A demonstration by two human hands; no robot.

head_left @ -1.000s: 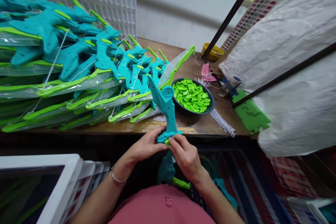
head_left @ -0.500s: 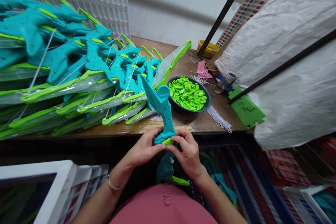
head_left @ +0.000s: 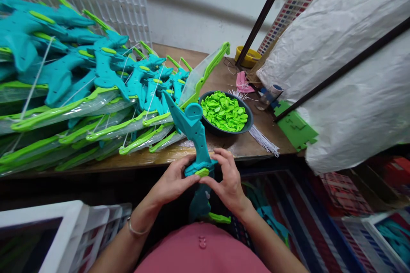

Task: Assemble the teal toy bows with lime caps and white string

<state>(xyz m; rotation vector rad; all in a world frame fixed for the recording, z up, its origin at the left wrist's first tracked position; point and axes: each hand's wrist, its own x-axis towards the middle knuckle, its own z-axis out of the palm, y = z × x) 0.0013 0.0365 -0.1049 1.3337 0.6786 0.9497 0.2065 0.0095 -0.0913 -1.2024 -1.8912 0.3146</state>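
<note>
Between my hands is a teal plastic toy bow point(head_left: 199, 138), its grip tilted up and away from me. My left hand point(head_left: 169, 182) is closed round the near part of the grip, thumb at the edge of a small lime-green inset piece point(head_left: 202, 172). On the other side my right hand point(head_left: 229, 181) grips the same bow, its thumb by the green piece and its fingers raised along the teal side. Beyond the bow, a dark bowl point(head_left: 209, 127) holds many loose lime-green pieces point(head_left: 224, 111). The lower end of the bow hangs in shadow.
A large heap of teal-and-green toy bows point(head_left: 105, 68) covers the left of the wooden table point(head_left: 256, 130). White cords point(head_left: 264, 140) lie right of the bowl, near a green foam block point(head_left: 295, 126). White crates point(head_left: 64, 226) stand below left; a white sheet point(head_left: 346, 72) hangs at right.
My right fingers have shifted up off the green piece, which shows more fully. The bow stays between both hands, and the whole view has turned slightly.
</note>
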